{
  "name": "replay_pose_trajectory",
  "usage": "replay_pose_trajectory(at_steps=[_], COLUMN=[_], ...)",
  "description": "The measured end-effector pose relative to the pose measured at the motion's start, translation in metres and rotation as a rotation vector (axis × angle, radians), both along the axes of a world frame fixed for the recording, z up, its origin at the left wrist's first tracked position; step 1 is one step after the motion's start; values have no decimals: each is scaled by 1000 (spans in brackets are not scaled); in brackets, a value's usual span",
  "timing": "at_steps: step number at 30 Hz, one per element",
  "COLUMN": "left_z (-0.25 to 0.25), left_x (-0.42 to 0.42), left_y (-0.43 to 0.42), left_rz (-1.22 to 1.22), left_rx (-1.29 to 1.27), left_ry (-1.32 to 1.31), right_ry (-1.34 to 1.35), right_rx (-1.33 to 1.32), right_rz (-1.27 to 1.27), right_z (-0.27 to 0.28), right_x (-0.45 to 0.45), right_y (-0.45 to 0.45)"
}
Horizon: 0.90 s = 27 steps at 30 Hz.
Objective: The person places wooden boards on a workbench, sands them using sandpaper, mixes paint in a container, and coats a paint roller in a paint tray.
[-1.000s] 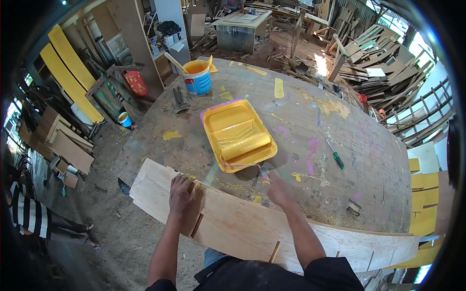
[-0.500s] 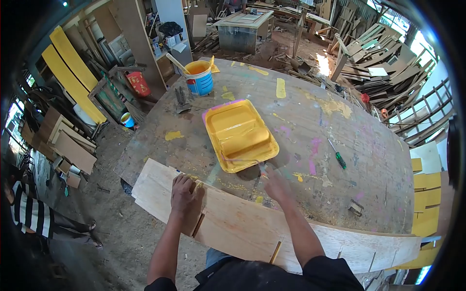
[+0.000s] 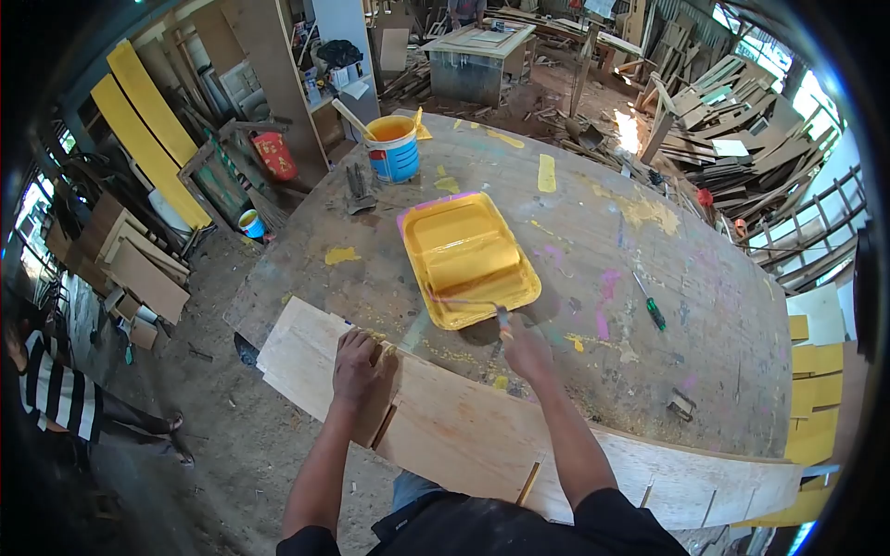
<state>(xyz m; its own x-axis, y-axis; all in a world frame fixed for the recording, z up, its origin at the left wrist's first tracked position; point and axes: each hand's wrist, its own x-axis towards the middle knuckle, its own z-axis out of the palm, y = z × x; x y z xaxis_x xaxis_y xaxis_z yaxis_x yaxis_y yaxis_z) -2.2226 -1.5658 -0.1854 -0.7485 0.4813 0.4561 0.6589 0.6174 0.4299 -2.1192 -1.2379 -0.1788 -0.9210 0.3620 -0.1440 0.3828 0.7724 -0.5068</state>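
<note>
My right hand is closed round the handle of a paint roller. The roller's head lies in the near part of a yellow-coated paint tray and is covered in yellow paint. Its thin wire frame crosses the tray's near rim. On the left, my left hand grips the far edge of a long plywood board with bent fingers; the fingertips are partly hidden. This pale board has slots cut in it and lies along the near edge of the worktable.
Beyond the tray stands a blue paint bucket with a stick in it. A green-handled screwdriver and a small metal block lie to the right. A person in a striped top is at far left. Scrap wood is piled behind.
The whole view has shifted slightly, so the table's things sit a little further right. The roller stays in the tray in my right hand, and my left hand keeps its place on the board.
</note>
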Motion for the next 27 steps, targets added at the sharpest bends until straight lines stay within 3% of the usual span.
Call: replay_pose_trajectory(at_steps=[4, 8, 10, 13, 18, 19, 20, 21, 22, 23, 24, 25, 27], left_z=[2, -9, -9, 3, -8, 8, -10, -31, -49, -67, -50, -48, -44], left_x=[2, -4, -5, 4, -2, 9, 1, -9, -15, -20, -12, -16, -14], left_y=[-1, -4, -3, 2, -3, 7, 6, 2, -1, -3, -3, -9, -9], left_rz=[-17, -6, 18, 29, -8, 30, 7, -10, -25, -40, -44, -57, 13], left_rx=[18, 21, 17, 11, 61, 106, 175, 139, 105, 72, 107, 132, -10], left_ry=[11, 2, -7, -22, -18, 56, 18, 63, 109, 156, 127, 98, 181], right_ry=[21, 164, -23, -99, 51, 128, 96, 14, 130, 85, 88, 152, 246], right_rx=[-18, -3, -10, -27, -45, -32, -141, -57, 131, -183, -158, -377, -162], right_rz=[-12, 18, 13, 2, -18, -21, -32, -35, 187, -34, 89, 68, 120], right_z=[-4, 5, 9, 9, -14, -21, -15, 7, -53, -31, -26, -35, -78], right_x=[-43, 9, 37, 16, -28, -24, -3, 21, 42, 44, 46, 36, 2], right_y=[9, 17, 16, 6, 15, 24, 31, 27, 56, 44, 45, 43, 48])
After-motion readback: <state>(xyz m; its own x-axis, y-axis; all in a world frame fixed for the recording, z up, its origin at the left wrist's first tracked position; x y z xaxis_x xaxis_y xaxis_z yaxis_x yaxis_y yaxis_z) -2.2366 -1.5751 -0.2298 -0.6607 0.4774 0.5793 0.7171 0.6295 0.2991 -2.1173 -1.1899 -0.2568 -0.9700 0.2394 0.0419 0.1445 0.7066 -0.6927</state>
